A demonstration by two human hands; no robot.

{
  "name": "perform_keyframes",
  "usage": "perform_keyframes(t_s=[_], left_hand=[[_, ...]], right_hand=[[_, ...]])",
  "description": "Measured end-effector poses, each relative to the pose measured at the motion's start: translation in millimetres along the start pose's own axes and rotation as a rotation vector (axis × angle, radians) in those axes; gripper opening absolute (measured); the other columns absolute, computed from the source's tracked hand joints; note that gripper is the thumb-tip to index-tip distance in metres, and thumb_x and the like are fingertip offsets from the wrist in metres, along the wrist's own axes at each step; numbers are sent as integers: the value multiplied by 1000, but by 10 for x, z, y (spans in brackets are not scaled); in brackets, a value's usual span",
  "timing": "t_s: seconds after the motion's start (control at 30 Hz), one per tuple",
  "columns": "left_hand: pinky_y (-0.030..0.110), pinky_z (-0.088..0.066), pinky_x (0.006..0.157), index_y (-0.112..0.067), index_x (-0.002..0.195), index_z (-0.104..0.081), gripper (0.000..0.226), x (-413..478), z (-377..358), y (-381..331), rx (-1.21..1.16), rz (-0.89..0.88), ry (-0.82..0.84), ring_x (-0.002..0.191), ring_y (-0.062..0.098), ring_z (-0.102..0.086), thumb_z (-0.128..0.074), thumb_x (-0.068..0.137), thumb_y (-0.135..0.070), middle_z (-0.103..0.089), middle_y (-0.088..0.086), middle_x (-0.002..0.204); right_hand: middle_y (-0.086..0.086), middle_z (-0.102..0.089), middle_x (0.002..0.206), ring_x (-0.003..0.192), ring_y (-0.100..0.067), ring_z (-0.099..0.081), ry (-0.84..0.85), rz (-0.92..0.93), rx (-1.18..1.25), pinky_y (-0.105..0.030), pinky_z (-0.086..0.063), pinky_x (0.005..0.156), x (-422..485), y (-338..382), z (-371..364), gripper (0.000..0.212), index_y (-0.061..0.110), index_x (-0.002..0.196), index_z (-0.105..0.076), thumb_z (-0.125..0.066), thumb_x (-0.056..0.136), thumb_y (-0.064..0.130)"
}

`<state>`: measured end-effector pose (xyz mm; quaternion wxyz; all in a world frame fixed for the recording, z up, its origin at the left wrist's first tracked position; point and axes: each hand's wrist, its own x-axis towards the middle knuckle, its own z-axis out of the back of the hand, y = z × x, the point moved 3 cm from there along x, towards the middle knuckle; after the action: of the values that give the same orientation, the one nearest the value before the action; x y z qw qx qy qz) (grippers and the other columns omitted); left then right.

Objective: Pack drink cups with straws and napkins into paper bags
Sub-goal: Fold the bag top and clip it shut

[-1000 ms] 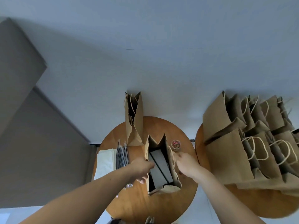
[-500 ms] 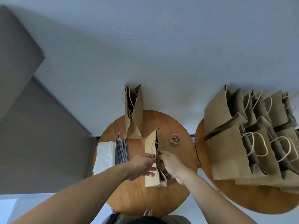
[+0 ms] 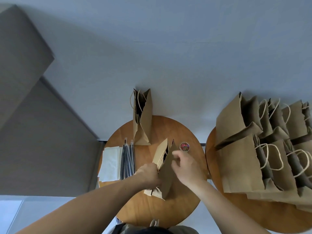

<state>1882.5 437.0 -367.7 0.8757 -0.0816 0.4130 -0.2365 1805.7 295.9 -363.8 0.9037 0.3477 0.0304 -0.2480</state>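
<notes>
Two hands work the bag (image 3: 166, 171) standing on the table (image 3: 168, 129): the left hand (image 3: 148, 174) clasps its near edge, seemingly flattening it shut, while the right hand (image 3: 187, 168) is too blurred to judge.

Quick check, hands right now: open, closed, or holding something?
Left hand: holds the paper bag.
Right hand: fingers curled beside the bag, blurred; grip cannot be told.

I count two round wooden tables: the middle table (image 3: 168, 211), a second table (image 3: 239, 210) right of it. On the middle table: two brown paper bags (image 3: 142, 122) (image 3: 166, 176), one white napkin stack (image 3: 109, 162), one dark straw bundle (image 3: 127, 161), one tub of coloured clips (image 3: 184, 146). Right of it, overlapping bags (image 3: 239, 162), uncountable.
</notes>
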Motion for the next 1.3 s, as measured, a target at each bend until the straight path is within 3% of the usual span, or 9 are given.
perform_keyframes(t_s=[0.07,0.2,0.3,0.4,0.5,0.63,0.73,1.07,1.3], left_hand=[[30,-54,61,-12,96,-62,14,-13,28,-17,139,-44,-17,77,22,-65,-65,85,-19,-60,1,81],[35,-58,71,-18,88,-57,7,-11,74,-89,361,-150,-48,81,25,-66,-55,88,-10,-52,0,74],[33,-56,70,-19,88,-57,6,8,100,-70,405,-188,-79,77,25,-63,-53,88,-14,-51,-2,71],[34,-59,74,-25,111,-63,32,46,47,63,353,-169,-80,83,20,-66,-61,81,-38,-67,-5,89],[29,-54,68,-26,110,-62,49,43,-51,216,431,-106,-22,81,17,-64,-67,72,-57,-68,-6,92],[32,-51,65,-16,109,-66,20,29,-46,292,553,-148,-96,76,22,-61,-56,93,-22,-67,4,92],[36,-54,68,-14,103,-67,23,32,40,340,618,-234,-103,81,27,-66,-46,96,-10,-68,8,90],[30,-54,71,-26,108,-68,21,176,284,385,373,-146,-80,90,18,-63,-60,88,-26,-69,-3,102],[35,-50,70,-16,90,-63,22,230,207,254,389,-296,-24,82,25,-62,-49,97,-31,-62,3,82]], right_hand=[[5,-50,133,127,-16,-45,-126,232,-227,-31,-42,106,54,-31,93,54,25,136,-47,-70,86,25],[4,-28,155,149,-24,-14,67,460,-559,-51,-18,121,209,-110,129,75,29,147,-36,-72,82,15],[6,-60,131,133,-20,-44,158,479,-622,-44,-18,118,306,-150,150,37,28,124,-62,-65,88,23],[6,-70,92,91,-18,-61,162,423,-586,-37,-42,100,295,-210,197,10,26,92,-68,-59,91,25],[6,-71,93,87,-17,-64,166,370,-478,-34,-54,80,230,-303,192,13,28,100,-70,-61,92,31],[8,-70,103,95,-14,-63,205,338,-386,-31,-53,80,218,-352,174,20,28,110,-69,-61,93,35],[5,-68,97,92,-16,-63,262,296,-433,-30,-51,76,246,-412,197,16,25,102,-66,-59,95,37],[3,-69,90,84,-16,-63,291,249,-455,-36,-53,76,240,-449,175,23,22,98,-67,-54,98,41],[4,-68,84,77,-14,-62,326,228,-389,-33,-52,69,261,-496,119,29,22,90,-67,-55,95,48]])
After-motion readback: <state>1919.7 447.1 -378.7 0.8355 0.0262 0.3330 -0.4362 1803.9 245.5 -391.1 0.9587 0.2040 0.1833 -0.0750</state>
